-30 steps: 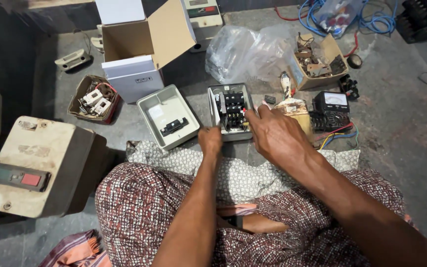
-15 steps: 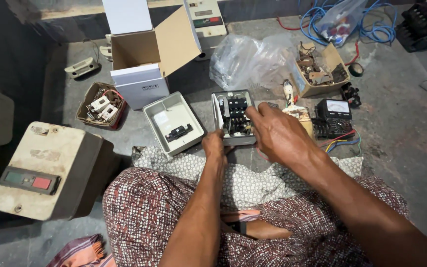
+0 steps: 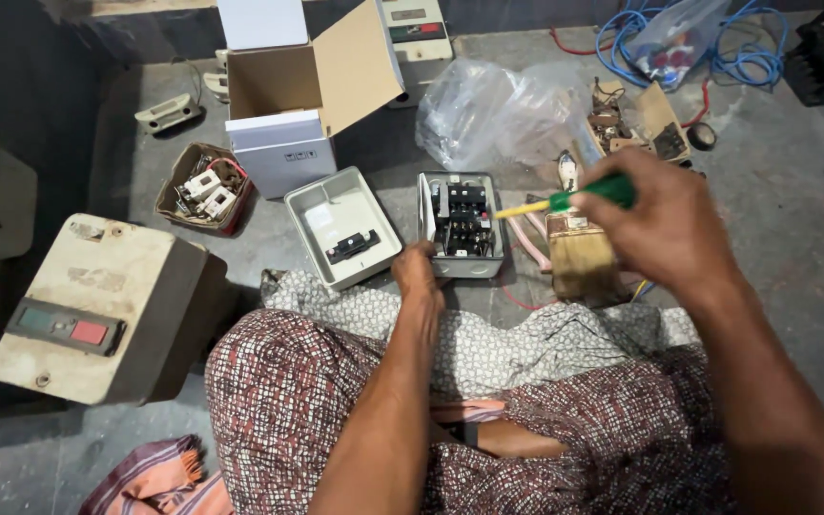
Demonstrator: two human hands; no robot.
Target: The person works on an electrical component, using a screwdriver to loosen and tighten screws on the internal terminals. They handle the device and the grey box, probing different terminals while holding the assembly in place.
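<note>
A small grey starter box (image 3: 462, 225) with black switchgear inside lies open on the concrete floor in front of my knees. My left hand (image 3: 419, 274) grips its near left corner. My right hand (image 3: 668, 227) is raised to the right of the box and is shut on a screwdriver (image 3: 565, 199) with a green handle and yellow shaft, its tip pointing left above the box's right edge. The box's grey lid (image 3: 342, 226) lies face up just to the left. A paintbrush (image 3: 580, 259) rests on the floor under my right hand.
An open white cardboard box (image 3: 283, 105) stands behind the lid, a brown tray of parts (image 3: 204, 188) to its left. A large beige starter casing (image 3: 97, 303) with coloured buttons sits at left. A clear plastic bag (image 3: 503, 113), a carton of components (image 3: 633, 128) and blue cable (image 3: 736, 50) lie behind.
My right hand left the inside of the starter box, rose to the right and now holds a green screwdriver. My left hand stayed on the box's corner.
</note>
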